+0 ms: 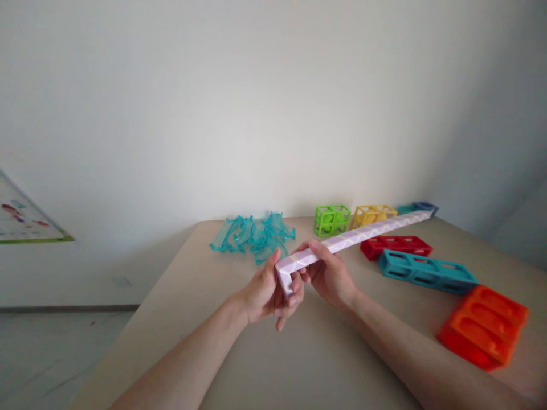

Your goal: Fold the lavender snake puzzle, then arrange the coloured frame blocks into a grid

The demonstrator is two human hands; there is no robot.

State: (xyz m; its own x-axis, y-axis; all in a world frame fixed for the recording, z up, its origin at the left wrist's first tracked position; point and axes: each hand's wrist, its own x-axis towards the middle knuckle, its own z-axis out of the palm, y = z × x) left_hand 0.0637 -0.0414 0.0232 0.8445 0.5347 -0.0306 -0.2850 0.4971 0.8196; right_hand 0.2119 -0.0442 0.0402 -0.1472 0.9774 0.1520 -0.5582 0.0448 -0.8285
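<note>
A long lilac-and-white twisty snake puzzle (363, 232) made of wedge segments stretches from my hands toward the back right. Its near end is bent downward at a sharp corner. My left hand (271, 290) is closed around that bent end, the thumb on the corner and the fingers curled beneath. Just to the right, my right hand (327, 273) grips the straight part, with its thumb along the near side and fingers partly hidden below. The rest of the puzzle extends unsupported by a hand, passing in front of colored blocks in the picture.
Translucent teal plastic pieces (254, 233) lie piled at the table's back left. Along the back and right are openwork blocks: green (332, 219), yellow (371, 215), dark blue (427, 207), red (395, 246), blue (427, 271) and orange (485, 327). A wall (256, 114) rises behind the table (171, 319).
</note>
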